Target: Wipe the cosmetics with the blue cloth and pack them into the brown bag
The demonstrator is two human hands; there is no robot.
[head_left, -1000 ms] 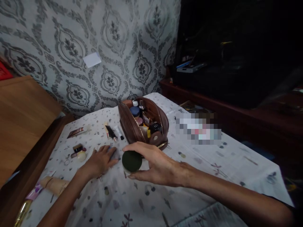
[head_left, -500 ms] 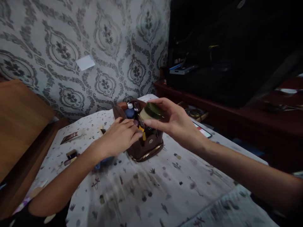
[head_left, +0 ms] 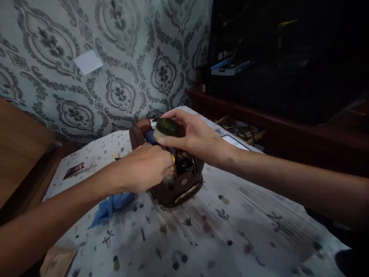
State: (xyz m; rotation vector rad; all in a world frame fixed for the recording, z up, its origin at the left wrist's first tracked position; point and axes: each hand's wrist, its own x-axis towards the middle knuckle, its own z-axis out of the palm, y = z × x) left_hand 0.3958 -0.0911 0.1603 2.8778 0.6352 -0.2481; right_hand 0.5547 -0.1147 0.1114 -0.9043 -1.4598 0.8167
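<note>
My right hand (head_left: 194,136) grips a small jar with a dark green lid (head_left: 165,129) and holds it over the open brown toiletry bag (head_left: 184,184). The bag stands on a white flower-print cloth and is packed with several small bottles and tubes. My left hand (head_left: 148,167) is closed on the near left rim of the bag, fingers curled over its edge and partly inside. A blue cloth (head_left: 111,206) lies under my left forearm.
A flat brown packet (head_left: 75,170) lies on the cloth at the left. A wooden board (head_left: 17,150) stands at the left edge. A dark cabinet (head_left: 288,57) with a red-brown shelf (head_left: 259,123) fills the right. Patterned wallpaper with a white note (head_left: 88,61) is behind.
My right hand lifted the green-lidded jar off the cloth and carried it over the bag. My left hand moved from the cloth to the bag's rim. The view shifted left and closer.
</note>
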